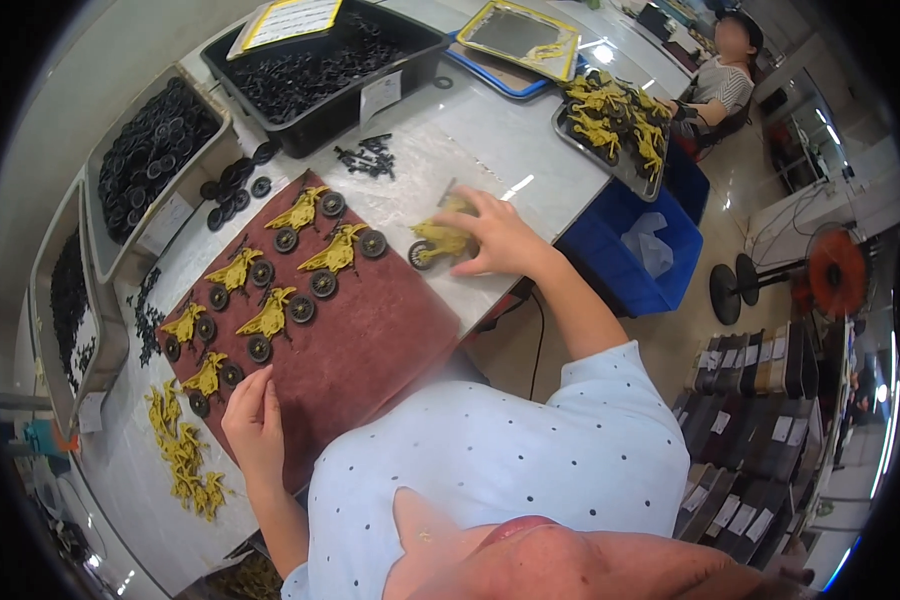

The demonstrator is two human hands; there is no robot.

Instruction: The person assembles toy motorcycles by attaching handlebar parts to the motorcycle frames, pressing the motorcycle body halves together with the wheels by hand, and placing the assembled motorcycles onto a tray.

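Note:
Several yellow toy motorcycles with black wheels, one of them a toy motorcycle (337,250), stand in rows on a dark red mat (390,330). Just past the mat's right edge, my right hand (495,235) curls its fingers around another yellow toy motorcycle (438,240), slightly blurred and partly covered by the hand. My left hand (253,415) hovers at the mat's lower left, beside the nearest toy motorcycle (204,377). Its fingers are pressed together, and whatever they pinch is hidden.
Loose yellow parts (185,455) lie left of the mat. Black wheels fill a bin (100,210); small black parts fill a black tub (330,130). Loose black pieces (368,157) lie behind the mat. A tray of yellow toys (615,120) sits near a seated co-worker (720,85), above a blue crate (620,270).

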